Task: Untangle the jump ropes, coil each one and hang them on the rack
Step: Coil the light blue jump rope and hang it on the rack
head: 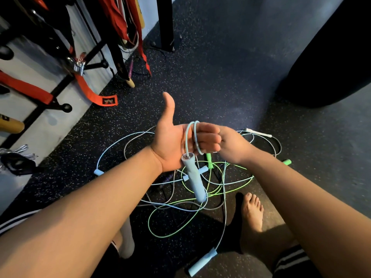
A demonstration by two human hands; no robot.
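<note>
My left hand (170, 141) is held palm up with the thumb raised, and loops of a light blue jump rope (187, 137) lie wound over its fingers. That rope's blue handle (193, 177) hangs down from the palm. My right hand (230, 145) pinches the same blue cord at my left fingertips. Below on the floor lies a tangle of blue, green and grey ropes (180, 201). Another blue handle (202, 261) rests near my knee. Green handles (208, 160) and a white handle (259, 133) lie in the pile. The rack (60, 93) with knobbed black pegs stands at the left.
Red and orange belts (94, 95) and wooden sticks hang on the rack against the wall. A black post (165, 23) stands at the back, a dark punching bag (331, 57) at the right. My bare foot (252, 209) rests by the tangle on speckled rubber floor.
</note>
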